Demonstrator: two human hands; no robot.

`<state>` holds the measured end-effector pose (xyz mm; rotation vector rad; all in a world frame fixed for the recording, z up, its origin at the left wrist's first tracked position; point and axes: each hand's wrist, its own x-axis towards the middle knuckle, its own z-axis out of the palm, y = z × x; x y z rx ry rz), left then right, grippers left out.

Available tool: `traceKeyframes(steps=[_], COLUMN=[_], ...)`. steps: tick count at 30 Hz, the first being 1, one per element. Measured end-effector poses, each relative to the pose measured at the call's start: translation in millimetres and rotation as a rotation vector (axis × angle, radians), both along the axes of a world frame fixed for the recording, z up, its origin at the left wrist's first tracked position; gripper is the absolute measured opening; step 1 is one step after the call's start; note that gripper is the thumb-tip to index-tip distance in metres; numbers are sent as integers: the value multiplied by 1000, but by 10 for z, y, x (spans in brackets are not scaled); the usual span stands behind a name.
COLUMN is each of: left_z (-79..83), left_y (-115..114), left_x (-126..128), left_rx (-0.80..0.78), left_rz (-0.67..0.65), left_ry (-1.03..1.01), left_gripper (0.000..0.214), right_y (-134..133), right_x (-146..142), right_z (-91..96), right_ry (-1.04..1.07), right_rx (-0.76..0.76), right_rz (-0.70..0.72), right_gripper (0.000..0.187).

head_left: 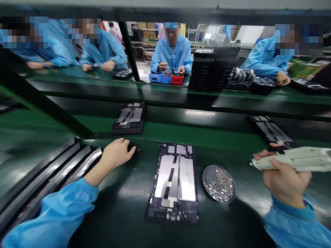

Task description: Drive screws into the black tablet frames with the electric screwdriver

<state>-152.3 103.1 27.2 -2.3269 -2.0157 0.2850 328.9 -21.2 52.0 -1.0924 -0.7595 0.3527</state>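
My right hand (pixel 284 179) is wrapped round a pale electric screwdriver (pixel 297 159), its tip pointing left above the bench. My left hand (pixel 117 153) hangs over the bench on the left, thumb and fingers apart, with nothing in it. Between the two hands an opened tablet (pixel 174 182) lies flat, its silvery battery and black ribbon cables exposed. To the tablet's right sits a round dish of small screws (pixel 219 183). Neither hand touches the tablet or the dish.
Black trays (pixel 59 172) stand in a slanted row at left. Another open tablet on a black tray (pixel 130 117) lies on the green strip beyond, and one more tablet (pixel 270 129) at right. A dark post (pixel 59 110) crosses the left. Co-workers in blue sit behind stacked black trays (pixel 203 69).
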Motion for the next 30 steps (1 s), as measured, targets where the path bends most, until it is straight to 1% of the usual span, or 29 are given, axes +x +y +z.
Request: traceKeyframes(steps=[1, 3, 5, 6, 7, 10, 13, 15, 19, 24, 28, 30], left_z=[-41, -147, -266, -317, -357, -388, -349, -333, -352, -382, -394, -382], left_y=[-66, -164, -223, -247, -268, -330, -371, -380, -365, -336, -317, -307], left_x=[2, -23, -46, -44, -31, 45, 109, 119, 94, 70, 43, 25], left_rx=[7, 71, 166, 205, 233, 326, 396, 411, 398, 399, 462, 490], left_rz=[-54, -212, -373, -424, -440, -380, -369, -378, -353, -346, -387, -437], left_ry=[-24, -101, -186, -209, -207, -96, -6, 1, -47, -62, -40, -86], left_gripper=[52, 55, 51, 47, 43, 34, 33, 34, 37, 40, 42, 42], right_y=[-8, -29, -47, -52, -54, -57, -93, -150, -283, -332, -332, -330], right_x=[-8, -65, -190, -275, -370, -655, -847, -904, -930, -985, -1017, -1020], right_z=[2, 37, 97, 127, 150, 149, 38, -62, -203, -272, -315, -328], right_ry=[-11, -43, -55, -64, -62, -40, -17, -16, -40, -15, 6, 7], right_rx=[22, 43, -9, -33, -50, -51, -79, -116, -177, -183, -205, -202], right_rz=[22, 67, 106, 118, 136, 282, 428, 481, 535, 580, 592, 591], right_gripper=[31, 25, 25, 26, 27, 24, 20, 19, 16, 14, 15, 15])
